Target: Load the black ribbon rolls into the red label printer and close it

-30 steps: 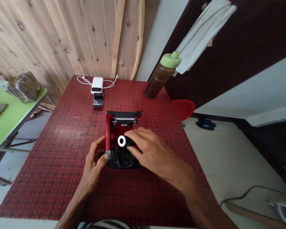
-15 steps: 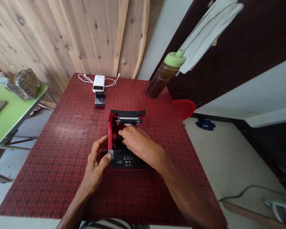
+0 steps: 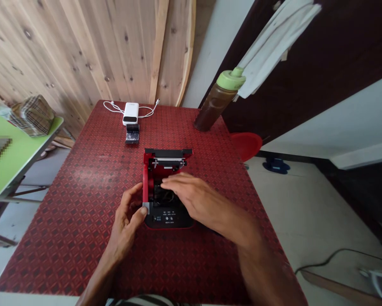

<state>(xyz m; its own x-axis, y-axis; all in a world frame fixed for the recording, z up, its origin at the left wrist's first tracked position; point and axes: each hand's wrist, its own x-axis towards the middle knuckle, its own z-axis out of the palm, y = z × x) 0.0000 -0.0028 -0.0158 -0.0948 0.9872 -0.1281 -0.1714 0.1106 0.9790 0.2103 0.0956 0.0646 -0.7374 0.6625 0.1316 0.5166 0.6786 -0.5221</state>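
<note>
A small red and black machine [image 3: 170,216] with its lid [image 3: 168,153] raised stands on the red patterned table [image 3: 82,204]. My left hand [image 3: 128,216] grips the machine's left side, thumb on the grey corner and fingers along the outer wall. Over the right part of the open compartment is my right hand [image 3: 191,191], its fingers stretched out and pointing left. Nothing shows in that hand, though its underside is hidden. Dark parts are visible inside the compartment.
A white power bank [image 3: 131,113] with a cable and a small black roll [image 3: 132,134] lie at the back left. A brown bottle [image 3: 218,102] with a green cap stands at the back right. A green table [image 3: 15,161] is at the left.
My right hand has moved slightly right and its fingers have straightened, uncovering more of the compartment. My left hand keeps its place on the machine.
</note>
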